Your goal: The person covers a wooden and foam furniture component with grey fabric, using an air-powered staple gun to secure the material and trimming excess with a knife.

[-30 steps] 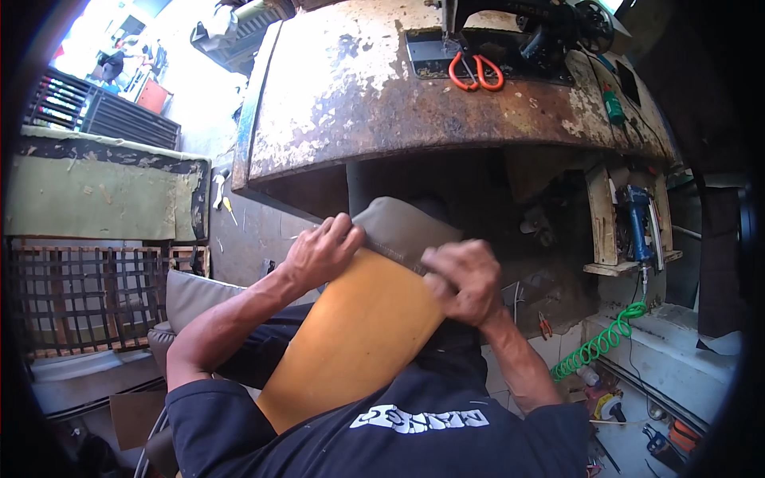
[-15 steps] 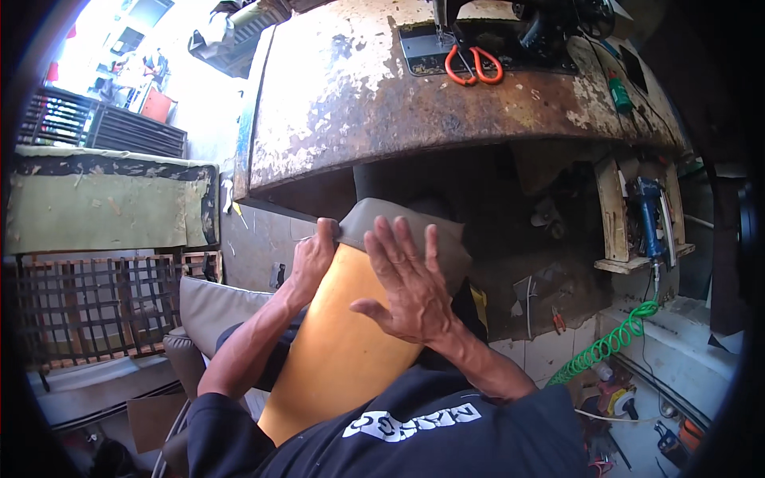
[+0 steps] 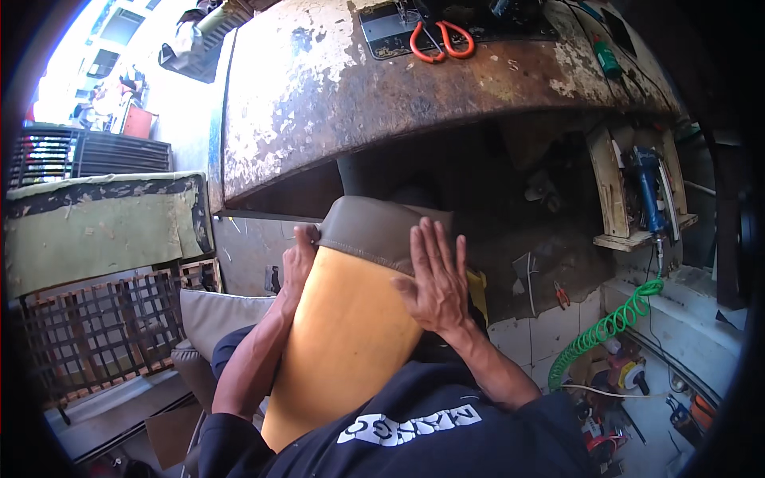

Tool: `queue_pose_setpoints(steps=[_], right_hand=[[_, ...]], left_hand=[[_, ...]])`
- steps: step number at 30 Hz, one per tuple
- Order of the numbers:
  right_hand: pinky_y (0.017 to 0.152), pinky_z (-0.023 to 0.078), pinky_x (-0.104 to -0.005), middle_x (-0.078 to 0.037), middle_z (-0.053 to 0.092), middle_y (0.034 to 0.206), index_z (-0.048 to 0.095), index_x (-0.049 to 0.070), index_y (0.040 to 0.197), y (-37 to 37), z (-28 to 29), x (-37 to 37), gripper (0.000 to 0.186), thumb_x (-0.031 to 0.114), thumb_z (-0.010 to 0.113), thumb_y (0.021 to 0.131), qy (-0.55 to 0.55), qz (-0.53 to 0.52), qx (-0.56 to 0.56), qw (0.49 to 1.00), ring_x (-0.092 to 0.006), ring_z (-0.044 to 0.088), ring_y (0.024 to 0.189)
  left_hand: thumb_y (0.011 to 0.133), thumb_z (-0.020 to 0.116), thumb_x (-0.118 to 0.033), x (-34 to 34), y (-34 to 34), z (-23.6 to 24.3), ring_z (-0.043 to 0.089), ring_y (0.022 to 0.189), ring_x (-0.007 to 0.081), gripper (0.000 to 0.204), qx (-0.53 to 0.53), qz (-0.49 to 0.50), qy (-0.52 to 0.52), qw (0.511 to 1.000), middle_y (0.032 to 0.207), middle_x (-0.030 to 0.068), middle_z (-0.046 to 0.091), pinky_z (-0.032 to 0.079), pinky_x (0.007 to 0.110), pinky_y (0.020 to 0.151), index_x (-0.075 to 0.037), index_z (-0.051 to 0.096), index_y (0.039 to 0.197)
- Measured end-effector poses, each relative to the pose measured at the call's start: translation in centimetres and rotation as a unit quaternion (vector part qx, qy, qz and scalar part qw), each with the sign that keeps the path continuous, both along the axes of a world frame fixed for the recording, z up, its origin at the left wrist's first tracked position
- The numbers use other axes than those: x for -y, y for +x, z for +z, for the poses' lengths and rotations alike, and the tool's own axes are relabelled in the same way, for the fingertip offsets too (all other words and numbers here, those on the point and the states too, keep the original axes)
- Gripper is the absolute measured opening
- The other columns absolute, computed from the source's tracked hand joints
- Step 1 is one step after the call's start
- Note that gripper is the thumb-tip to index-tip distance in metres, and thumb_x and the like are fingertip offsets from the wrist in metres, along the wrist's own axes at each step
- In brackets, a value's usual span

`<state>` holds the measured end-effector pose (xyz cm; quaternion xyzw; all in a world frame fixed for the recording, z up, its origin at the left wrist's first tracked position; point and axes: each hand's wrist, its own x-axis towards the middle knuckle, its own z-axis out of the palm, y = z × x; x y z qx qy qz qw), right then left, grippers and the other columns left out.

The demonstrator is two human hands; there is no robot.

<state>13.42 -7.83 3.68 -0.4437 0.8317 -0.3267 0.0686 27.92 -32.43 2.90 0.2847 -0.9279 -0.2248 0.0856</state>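
A yellow-orange foam pad [image 3: 339, 334] lies across my lap, its far end inside a grey-brown leatherette cover [image 3: 374, 227]. A stitched seam runs along the cover's near edge. At the pad's left corner, my left hand [image 3: 298, 259] is closed on the edge of the cover; its fingertips are partly hidden. My right hand [image 3: 440, 279] is flat with fingers stretched out, lying along the right side of the cover and foam. Whether its palm presses down or only hovers, I cannot tell.
Ahead stands a worn table [image 3: 303, 103] with orange-handled scissors [image 3: 442, 41] beside a sewing machine base. A blue air tool [image 3: 649, 191] hangs at right on a green coiled hose [image 3: 610, 331]. Left are a green padded panel [image 3: 103, 231] and a webbed frame [image 3: 103, 319].
My right hand has come down from above the foam to the cover's right side. The cover's edge lies smoother over the foam, and the whole view has shifted slightly.
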Motion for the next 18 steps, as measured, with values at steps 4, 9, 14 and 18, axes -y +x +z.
queue_pose_setpoints(steps=[4,9,14,18], right_hand=[[0.122,0.012,-0.0684,-0.015,0.028,0.169,0.039,0.006,0.158,-0.2,0.9,-1.2,0.078,0.060,0.044,0.102,0.029,0.030,0.004,0.999,-0.0367,0.026,0.156],[0.121,0.016,-0.0680,-0.011,0.038,0.164,0.048,0.010,0.153,-3.3,2.7,3.7,0.074,0.060,0.051,0.099,-0.013,0.182,-0.047,0.982,-0.0356,0.033,0.153],[0.122,0.027,-0.0581,-0.012,0.061,0.137,0.065,0.007,0.132,-6.6,3.0,10.4,0.060,0.055,0.059,0.097,-0.112,0.356,-0.059,0.926,-0.0309,0.051,0.137],[0.104,0.046,-0.0468,-0.012,0.065,0.097,0.068,0.006,0.096,-7.8,2.9,14.2,0.038,0.044,0.065,0.095,-0.164,0.433,-0.043,0.885,-0.0302,0.062,0.103]], left_hand=[[0.094,0.072,-0.039,-0.5,0.7,-0.7,0.068,0.064,0.0438,0.057,-0.021,0.060,0.193,0.979,0.077,0.0207,0.065,0.051,0.050,0.055,-0.004,0.034,0.120],[0.094,0.073,-0.032,-2.7,-1.8,2.7,0.075,0.079,0.0391,0.063,0.047,0.046,0.238,0.969,0.093,0.0226,0.073,0.060,0.046,0.065,-0.003,0.033,0.133],[0.095,0.071,-0.030,-2.5,-0.5,0.2,0.075,0.099,0.0310,0.056,0.002,0.002,0.312,0.950,0.109,0.0149,0.074,0.062,0.042,0.081,-0.007,0.047,0.139],[0.094,0.071,-0.029,-1.9,1.2,-0.9,0.075,0.099,0.0297,0.053,0.010,-0.014,0.329,0.944,0.109,0.0150,0.074,0.061,0.042,0.081,-0.006,0.050,0.137]])
